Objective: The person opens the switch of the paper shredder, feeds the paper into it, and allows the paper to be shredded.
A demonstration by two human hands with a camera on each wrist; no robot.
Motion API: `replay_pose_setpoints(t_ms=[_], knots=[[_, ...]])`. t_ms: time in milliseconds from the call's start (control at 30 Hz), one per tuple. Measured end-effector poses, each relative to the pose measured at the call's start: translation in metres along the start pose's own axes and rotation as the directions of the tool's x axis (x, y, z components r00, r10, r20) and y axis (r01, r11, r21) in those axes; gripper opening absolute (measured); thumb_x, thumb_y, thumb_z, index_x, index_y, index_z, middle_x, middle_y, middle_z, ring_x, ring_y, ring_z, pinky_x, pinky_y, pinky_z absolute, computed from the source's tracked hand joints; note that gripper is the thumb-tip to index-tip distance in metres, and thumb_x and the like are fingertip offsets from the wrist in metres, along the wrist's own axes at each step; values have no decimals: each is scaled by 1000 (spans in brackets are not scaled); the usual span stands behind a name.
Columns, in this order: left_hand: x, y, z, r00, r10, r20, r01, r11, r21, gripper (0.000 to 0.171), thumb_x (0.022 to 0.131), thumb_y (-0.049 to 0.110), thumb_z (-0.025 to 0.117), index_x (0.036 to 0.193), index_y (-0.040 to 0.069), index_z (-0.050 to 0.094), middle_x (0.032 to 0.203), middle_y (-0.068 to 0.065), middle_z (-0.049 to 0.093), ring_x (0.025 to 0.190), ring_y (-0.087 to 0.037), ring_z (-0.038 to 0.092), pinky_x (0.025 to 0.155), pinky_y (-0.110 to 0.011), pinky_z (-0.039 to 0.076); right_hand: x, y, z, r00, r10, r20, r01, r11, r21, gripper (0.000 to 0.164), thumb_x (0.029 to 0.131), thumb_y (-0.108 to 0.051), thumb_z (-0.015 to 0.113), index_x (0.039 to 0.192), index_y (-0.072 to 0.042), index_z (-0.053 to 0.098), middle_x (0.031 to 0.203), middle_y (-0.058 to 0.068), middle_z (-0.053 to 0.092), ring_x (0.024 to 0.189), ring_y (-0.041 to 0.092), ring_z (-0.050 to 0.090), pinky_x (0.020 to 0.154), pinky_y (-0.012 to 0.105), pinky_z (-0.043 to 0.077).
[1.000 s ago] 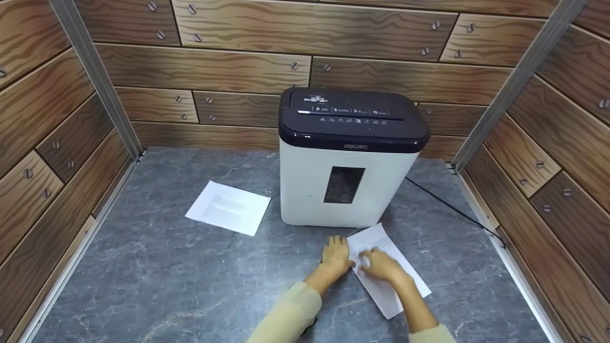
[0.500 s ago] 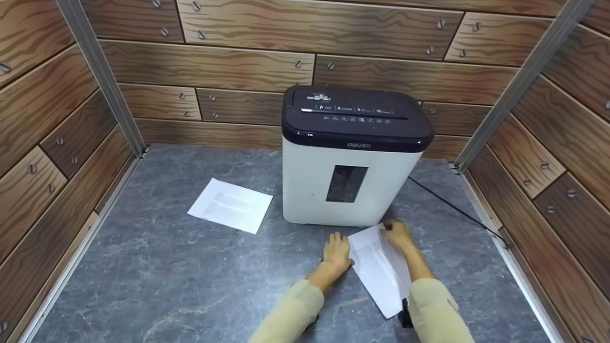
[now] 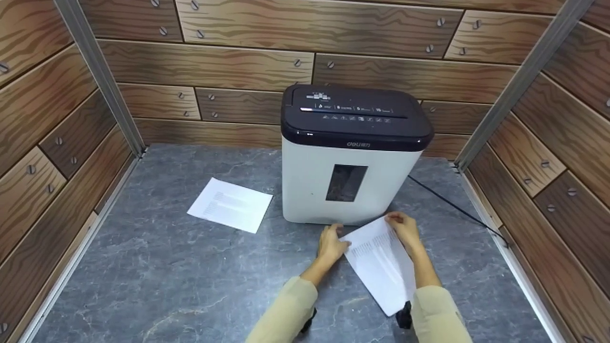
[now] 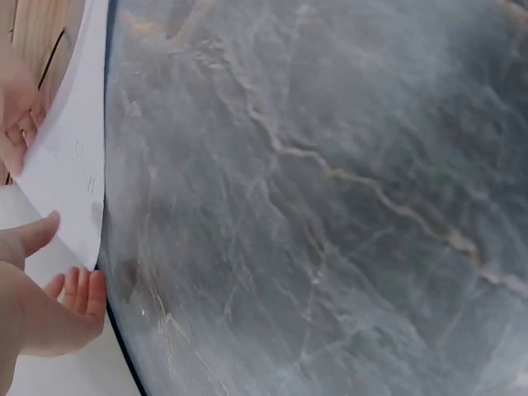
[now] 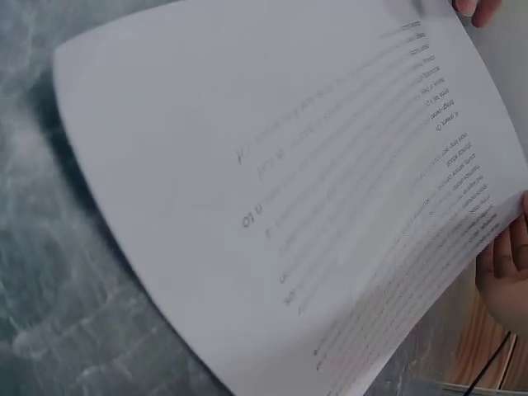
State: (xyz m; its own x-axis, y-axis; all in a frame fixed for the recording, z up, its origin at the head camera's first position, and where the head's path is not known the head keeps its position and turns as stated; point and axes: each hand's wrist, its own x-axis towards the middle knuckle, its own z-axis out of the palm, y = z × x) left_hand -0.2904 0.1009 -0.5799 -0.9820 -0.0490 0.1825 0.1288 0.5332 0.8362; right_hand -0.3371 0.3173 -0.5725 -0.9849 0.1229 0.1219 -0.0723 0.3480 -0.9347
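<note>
A printed sheet of paper (image 3: pixel 379 267) slants up in front of the shredder (image 3: pixel 333 186), its far edge raised and its surface bowed. My right hand (image 3: pixel 405 231) pinches the far right corner; in the right wrist view its curled fingers (image 5: pixel 507 252) show at the paper's edge. At the far left corner is my left hand (image 3: pixel 331 243), thumb right at the paper. In the left wrist view that thumb (image 4: pixel 37 235) and the fingers stand apart around the corner. Lines of print cover part of the paper (image 5: pixel 206 165) in the right wrist view.
A second printed sheet (image 3: pixel 231 205) lies flat on the grey marbled table (image 3: pixel 167 276), left of the shredder. A black cord (image 3: pixel 452 207) runs from behind the shredder to the right wall. Wood-patterned panels (image 3: pixel 228 62) enclose the back and sides.
My right hand has moved from the middle of the sheet to its far right corner and lifted it. The left hand, earlier flat beside the sheet, has shifted to the far left corner.
</note>
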Motion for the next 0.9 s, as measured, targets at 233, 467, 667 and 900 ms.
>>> replay_pose_setpoints(t_ms=[233,467,667,900], knots=[[12,7,-12,994,-39,-98,-3,920,-393,28,73,4,75,99,-1,66,90,-7,65,79,-17,59,71,-26,49,-9,-36,-6,995,64,-83,-43,971,233,14,88,-4,60,97,7,59,81,-4,60,75,6,54,67,20,47],[19,26,-27,987,-71,-147,-29,809,-587,15,79,4,71,86,-8,65,79,-5,62,72,-12,56,64,-23,49,-14,-69,-6,988,19,-154,41,926,376,8,88,-5,61,94,1,58,82,-3,60,77,8,54,68,22,47],[26,46,-46,980,-98,-171,-43,738,-673,16,79,5,71,87,-7,66,77,-3,62,69,-10,54,63,-24,47,-24,-94,-7,983,-66,-173,129,914,384,11,88,-2,59,98,3,59,85,-2,61,79,8,56,71,22,48],[28,66,-72,976,-48,-212,-108,738,-666,16,82,5,68,92,-7,67,83,-8,66,76,-14,59,69,-24,50,-43,-120,-5,966,-165,-197,208,952,223,16,86,6,58,95,19,55,79,5,61,70,10,57,64,18,49]])
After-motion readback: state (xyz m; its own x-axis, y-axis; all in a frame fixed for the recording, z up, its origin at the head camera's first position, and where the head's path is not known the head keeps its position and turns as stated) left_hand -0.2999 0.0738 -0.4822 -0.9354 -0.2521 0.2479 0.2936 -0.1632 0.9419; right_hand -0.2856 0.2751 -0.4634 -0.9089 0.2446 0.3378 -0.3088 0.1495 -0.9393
